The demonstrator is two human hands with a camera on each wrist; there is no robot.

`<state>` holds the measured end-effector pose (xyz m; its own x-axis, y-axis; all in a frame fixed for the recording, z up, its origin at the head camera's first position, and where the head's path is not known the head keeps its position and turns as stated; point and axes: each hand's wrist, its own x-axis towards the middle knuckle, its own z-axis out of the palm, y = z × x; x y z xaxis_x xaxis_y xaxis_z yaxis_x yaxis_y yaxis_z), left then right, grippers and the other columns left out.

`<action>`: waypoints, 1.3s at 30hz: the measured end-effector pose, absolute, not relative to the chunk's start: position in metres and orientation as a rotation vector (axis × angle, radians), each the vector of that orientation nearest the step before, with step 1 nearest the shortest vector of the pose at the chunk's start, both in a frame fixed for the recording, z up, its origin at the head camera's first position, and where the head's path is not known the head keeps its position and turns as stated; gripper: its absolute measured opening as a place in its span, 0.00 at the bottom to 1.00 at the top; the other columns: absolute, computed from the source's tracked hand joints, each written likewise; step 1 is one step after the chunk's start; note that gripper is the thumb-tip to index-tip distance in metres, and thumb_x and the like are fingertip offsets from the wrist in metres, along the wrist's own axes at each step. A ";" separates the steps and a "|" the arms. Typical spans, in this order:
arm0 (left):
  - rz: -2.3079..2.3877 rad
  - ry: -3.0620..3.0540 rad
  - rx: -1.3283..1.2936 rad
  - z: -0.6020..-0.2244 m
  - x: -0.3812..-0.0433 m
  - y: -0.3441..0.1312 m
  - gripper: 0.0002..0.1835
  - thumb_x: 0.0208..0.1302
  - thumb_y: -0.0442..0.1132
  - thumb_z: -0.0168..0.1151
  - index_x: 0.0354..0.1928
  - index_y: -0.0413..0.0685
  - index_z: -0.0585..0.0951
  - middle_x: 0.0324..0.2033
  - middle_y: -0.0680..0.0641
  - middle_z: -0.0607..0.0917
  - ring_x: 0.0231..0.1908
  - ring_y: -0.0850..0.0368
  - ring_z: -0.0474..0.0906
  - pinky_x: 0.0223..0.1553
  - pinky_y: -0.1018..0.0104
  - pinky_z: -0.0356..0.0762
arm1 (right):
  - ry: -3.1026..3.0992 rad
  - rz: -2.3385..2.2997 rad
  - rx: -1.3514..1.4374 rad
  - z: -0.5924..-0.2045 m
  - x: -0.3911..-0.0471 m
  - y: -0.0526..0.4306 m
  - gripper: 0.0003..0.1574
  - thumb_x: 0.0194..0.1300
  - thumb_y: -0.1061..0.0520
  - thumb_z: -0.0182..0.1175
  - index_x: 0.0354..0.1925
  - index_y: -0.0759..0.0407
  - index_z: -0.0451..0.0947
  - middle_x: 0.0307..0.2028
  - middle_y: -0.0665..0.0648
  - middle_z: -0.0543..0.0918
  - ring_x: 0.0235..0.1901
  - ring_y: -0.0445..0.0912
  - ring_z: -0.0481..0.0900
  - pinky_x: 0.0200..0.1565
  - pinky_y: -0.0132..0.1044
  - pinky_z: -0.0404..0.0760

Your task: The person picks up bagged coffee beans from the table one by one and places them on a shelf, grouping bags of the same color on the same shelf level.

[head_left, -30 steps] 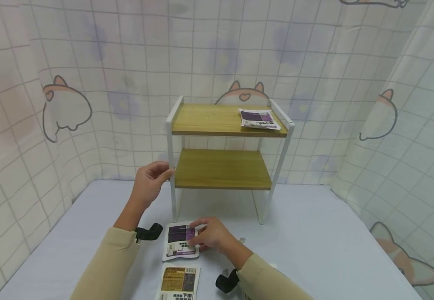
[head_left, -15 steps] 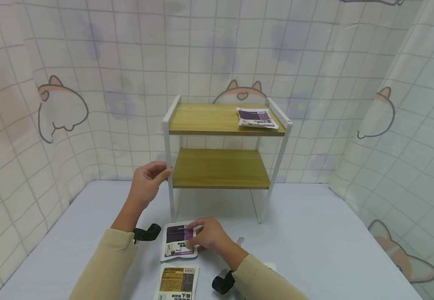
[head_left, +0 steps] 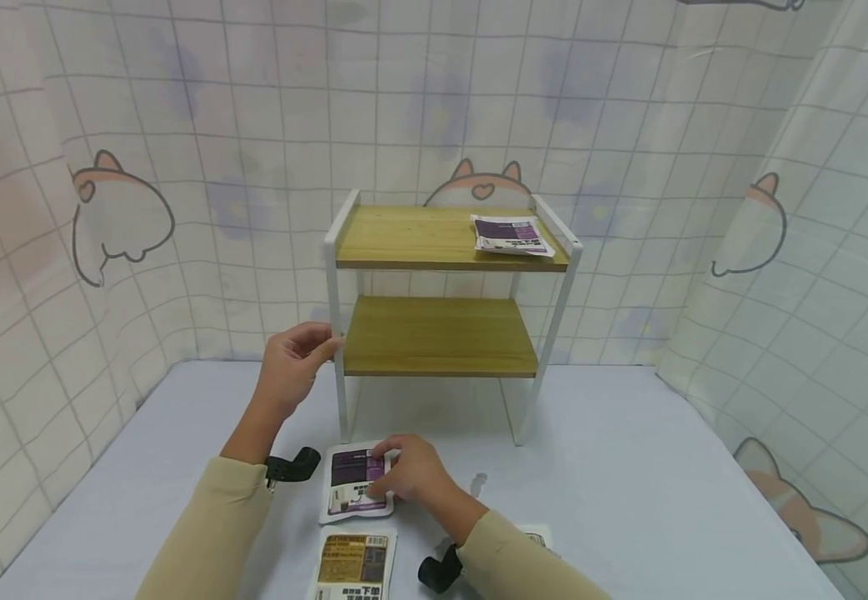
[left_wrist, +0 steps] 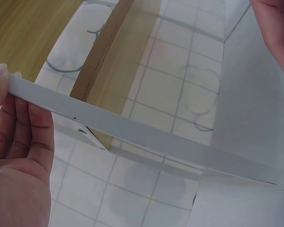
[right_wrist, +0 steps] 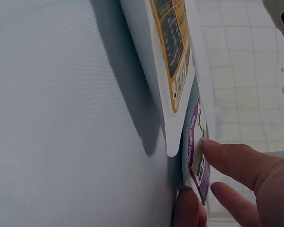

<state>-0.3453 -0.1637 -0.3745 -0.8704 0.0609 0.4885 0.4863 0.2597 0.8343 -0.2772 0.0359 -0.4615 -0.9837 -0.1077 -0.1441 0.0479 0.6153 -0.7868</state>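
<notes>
A two-tier shelf with wooden boards (head_left: 441,333) and a white frame stands on the table. My left hand (head_left: 290,367) holds its front left upright (head_left: 334,300), thumb on one side and curled fingers on the other, as the left wrist view shows along the white bar (left_wrist: 146,132). In front of the shelf lies a purple-and-white coffee packet (head_left: 351,496). My right hand (head_left: 413,471) pinches that packet's right edge. Seen from the right wrist, the thumb lies on the printed face of the packet (right_wrist: 195,137), with fingers around its lower edge.
A similar purple packet pile (head_left: 512,236) lies at the right of the top board. Nearer me is a packet with an orange-brown label (head_left: 355,558). Another pale packet (head_left: 537,533) is mostly hidden by my right sleeve. A grid-patterned curtain (head_left: 254,125) surrounds the table.
My right hand has shifted slightly left on the purple packet. The left hand keeps its hold on the upright. The whole head view has drifted a little.
</notes>
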 end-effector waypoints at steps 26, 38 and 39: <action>-1.647 -2.172 -0.499 -0.375 -0.344 -0.164 0.15 0.70 0.45 0.67 0.50 0.41 0.86 0.37 0.58 0.86 0.38 0.61 0.82 0.45 0.71 0.83 | 2.676 -1.308 -0.089 -0.458 -0.272 0.030 0.30 0.42 0.60 0.84 0.46 0.51 0.87 0.39 0.56 0.82 0.36 0.47 0.75 0.39 0.42 0.77; -1.658 -2.169 -0.503 -0.375 -0.345 -0.164 0.16 0.69 0.45 0.68 0.50 0.41 0.86 0.37 0.58 0.87 0.39 0.60 0.82 0.46 0.66 0.85 | 2.631 -1.374 -0.119 -0.463 -0.275 0.035 0.28 0.44 0.60 0.84 0.46 0.51 0.87 0.37 0.55 0.82 0.35 0.46 0.76 0.34 0.36 0.77; -1.657 -2.170 -0.503 -0.375 -0.345 -0.164 0.16 0.69 0.45 0.68 0.50 0.41 0.86 0.37 0.58 0.87 0.39 0.60 0.82 0.46 0.66 0.85 | 2.620 -1.379 -0.118 -0.463 -0.276 0.036 0.27 0.44 0.60 0.84 0.46 0.51 0.88 0.37 0.55 0.82 0.35 0.46 0.76 0.34 0.36 0.77</action>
<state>-0.3449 -0.1638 -0.3749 -0.8706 0.0606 0.4882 0.4870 0.2475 0.8376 -0.2756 0.0358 -0.4633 -0.9810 -0.1522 -0.1201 0.0128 0.5671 -0.8236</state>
